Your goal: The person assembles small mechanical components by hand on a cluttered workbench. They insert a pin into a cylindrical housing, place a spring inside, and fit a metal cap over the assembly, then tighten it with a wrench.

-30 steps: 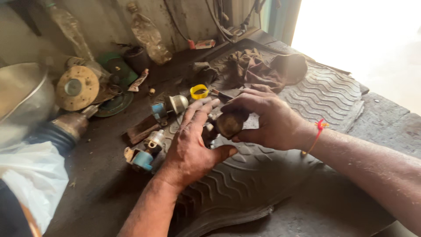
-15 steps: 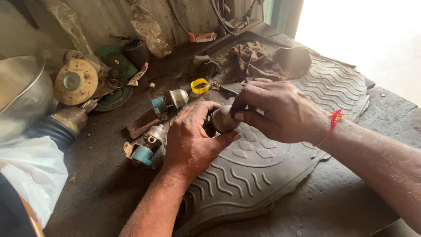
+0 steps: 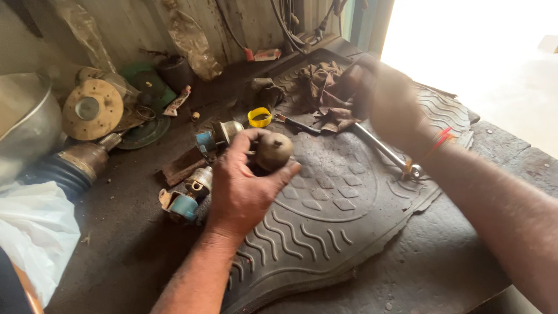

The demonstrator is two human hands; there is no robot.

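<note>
Two hands are in view: the left hand [image 3: 244, 186] and the right hand [image 3: 386, 99], and one red thread [image 3: 442, 138] circles the right wrist. Near the middle there is one round brown metal knob [image 3: 273, 151], one yellow ring [image 3: 260, 117], one long metal rod [image 3: 381, 148], one crumpled brown rag [image 3: 319, 87] and one ribbed rubber mat [image 3: 325, 232]. On the left lie two blue-capped fittings [image 3: 185, 204] [image 3: 204, 141], one tan disc [image 3: 93, 109], one green disc [image 3: 142, 131], one metal bowl [image 3: 26, 125], one black ribbed boot [image 3: 52, 174] and one white plastic bag [image 3: 32, 232].
</note>
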